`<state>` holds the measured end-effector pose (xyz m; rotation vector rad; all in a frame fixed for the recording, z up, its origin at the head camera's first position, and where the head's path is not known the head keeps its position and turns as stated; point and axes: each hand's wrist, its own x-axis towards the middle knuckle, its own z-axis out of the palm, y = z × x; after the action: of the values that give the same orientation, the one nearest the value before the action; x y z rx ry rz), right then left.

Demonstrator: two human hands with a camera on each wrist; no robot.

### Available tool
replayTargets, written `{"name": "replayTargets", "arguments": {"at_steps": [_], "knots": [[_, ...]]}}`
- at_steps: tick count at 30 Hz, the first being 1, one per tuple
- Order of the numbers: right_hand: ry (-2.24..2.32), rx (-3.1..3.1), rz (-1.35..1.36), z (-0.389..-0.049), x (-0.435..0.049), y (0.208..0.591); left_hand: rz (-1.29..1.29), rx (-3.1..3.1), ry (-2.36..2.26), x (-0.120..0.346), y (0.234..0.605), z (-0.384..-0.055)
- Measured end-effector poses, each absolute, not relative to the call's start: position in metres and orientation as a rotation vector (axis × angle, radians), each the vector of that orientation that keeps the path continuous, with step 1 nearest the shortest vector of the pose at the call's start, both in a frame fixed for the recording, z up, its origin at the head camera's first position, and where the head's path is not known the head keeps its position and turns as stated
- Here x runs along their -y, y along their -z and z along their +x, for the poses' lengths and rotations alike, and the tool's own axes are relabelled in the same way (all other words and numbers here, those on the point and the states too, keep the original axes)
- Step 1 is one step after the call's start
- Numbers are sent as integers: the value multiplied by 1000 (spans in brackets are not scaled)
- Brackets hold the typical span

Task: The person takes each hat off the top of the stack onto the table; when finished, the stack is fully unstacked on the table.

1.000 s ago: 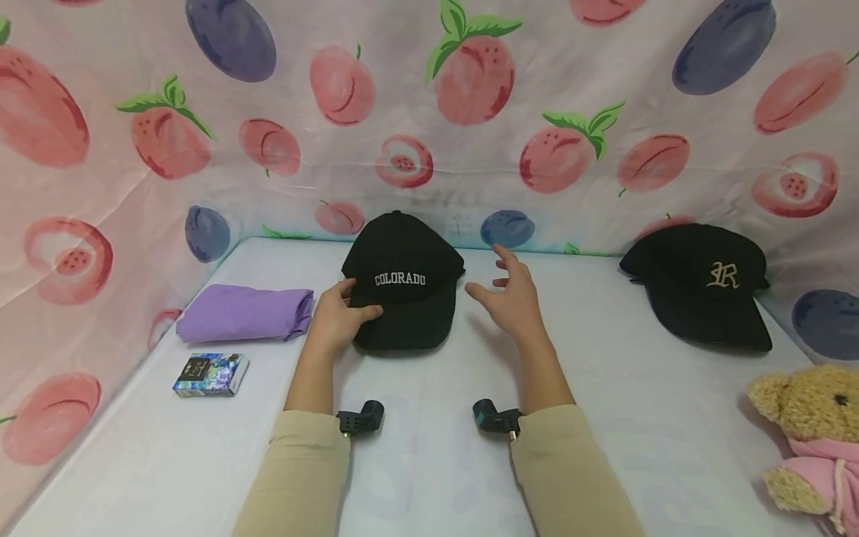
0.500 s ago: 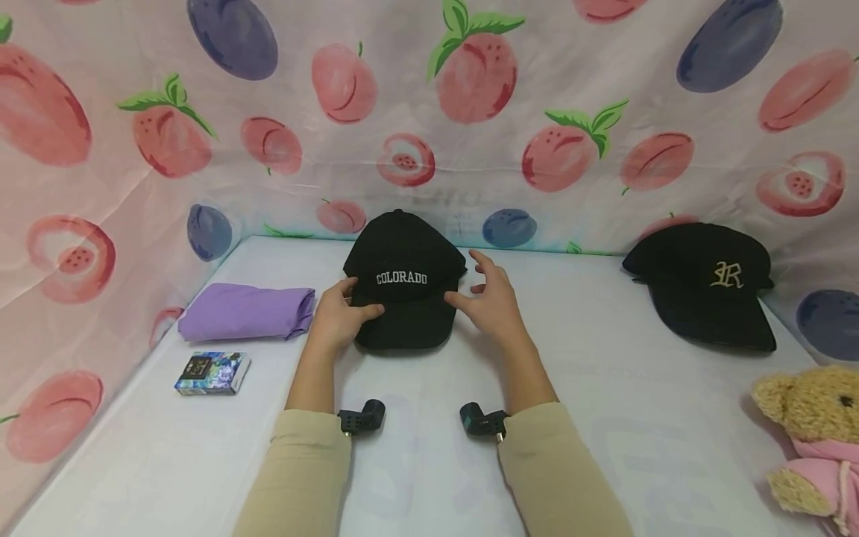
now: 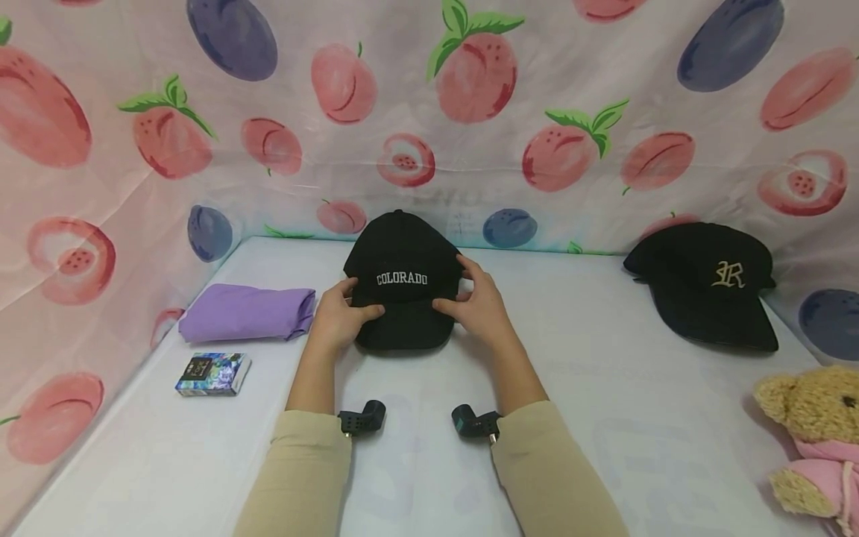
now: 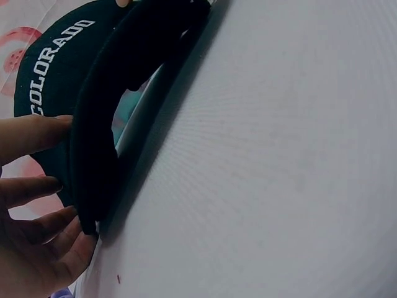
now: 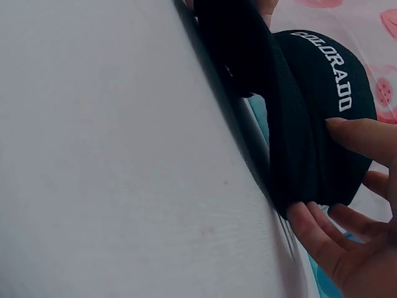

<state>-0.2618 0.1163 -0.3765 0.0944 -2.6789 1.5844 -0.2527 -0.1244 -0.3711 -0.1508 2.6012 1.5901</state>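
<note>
- Your left hand (image 3: pixel 338 317) grips the left edge of the COLORADO cap (image 3: pixel 404 280): thumb on top of the brim, fingers curled under it, as the left wrist view shows.
- Your right hand (image 3: pixel 475 306) holds the cap's right side, thumb on the brim by the lettering, fingers curled round the crown's edge and under the brim.
- The cap sits on the white table (image 3: pixel 604 418), at its middle towards the far side, brim pointing near, its near edge slightly raised off the surface in both wrist views.
- A folded purple cloth (image 3: pixel 247 313) lies left of the cap, close to your left hand.
- A small printed box (image 3: pixel 212 374) lies near of the cloth.
- A second black cap (image 3: pixel 705 283) with a gold emblem sits far right, well apart.
- A teddy bear (image 3: pixel 808 436) in pink sits at the near right edge.
</note>
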Motion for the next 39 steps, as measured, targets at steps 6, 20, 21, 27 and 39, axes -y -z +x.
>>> {"name": "replayTargets", "arguments": {"at_steps": [6,20,21,27,39], "knots": [[-1602,2677,76,-261,-116,378,-142,-2604,-1589,124,371,-253],[-1615,2662,40,-264,-115,378,-102,-2624,-1641,122,369,-252],[-1628,2660,44,-263,-115,378,-100,-2627,-1645,122,368,-252],[-1682,2639,53,-263,-115,376,-81,-2645,-1653,124,368,-253],[-1687,2638,51,-262,-114,372,-80,-2645,-1650,125,367,-252]]}}
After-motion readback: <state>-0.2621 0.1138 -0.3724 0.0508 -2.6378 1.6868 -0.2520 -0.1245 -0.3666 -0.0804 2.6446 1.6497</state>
